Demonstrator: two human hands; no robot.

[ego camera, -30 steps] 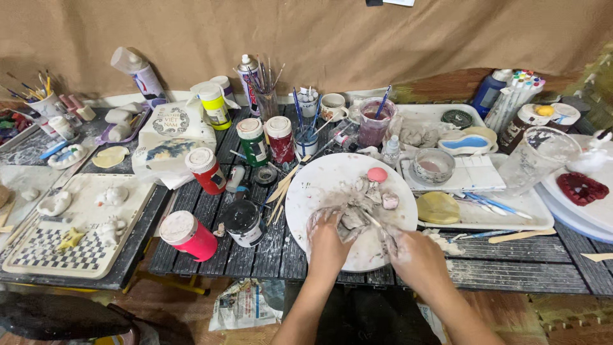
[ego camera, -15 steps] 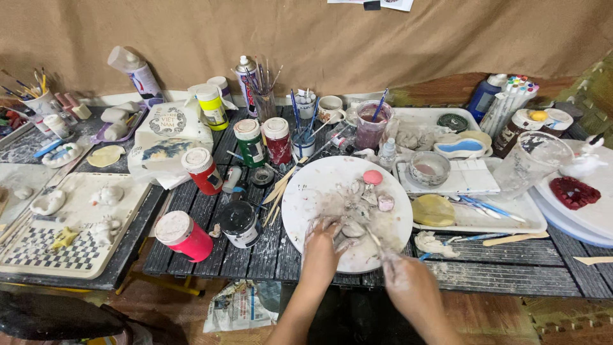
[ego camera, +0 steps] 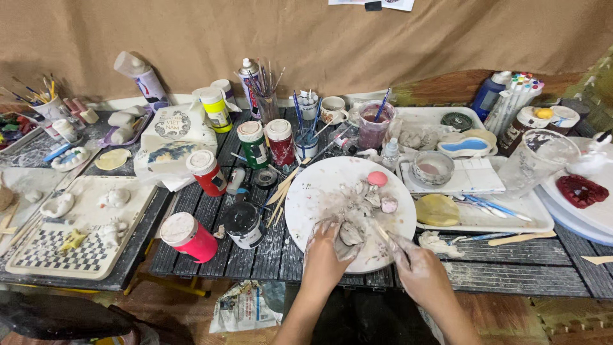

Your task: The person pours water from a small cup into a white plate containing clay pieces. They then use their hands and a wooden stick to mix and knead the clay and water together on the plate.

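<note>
Clay covers both our hands. Our left hand [ego camera: 325, 252] has its grip closed around a grey clay lump [ego camera: 350, 234], pressing it on the near part of the round white plate [ego camera: 313, 198]. Our right hand [ego camera: 418, 271] pinches a thin wooden stick [ego camera: 382, 232], and its tip touches the same lump. More small clay pieces [ego camera: 373, 199] and one pink disc [ego camera: 377, 178] lie in the middle of the plate. The plate stands on the dark slatted counter [ego camera: 511, 275]. Just left of it we see a black paint jar [ego camera: 243, 224], and further left a pink paint jar [ego camera: 189, 237]. To the right, a white tray [ego camera: 511, 220] holds a yellow sponge [ego camera: 437, 209].
</note>
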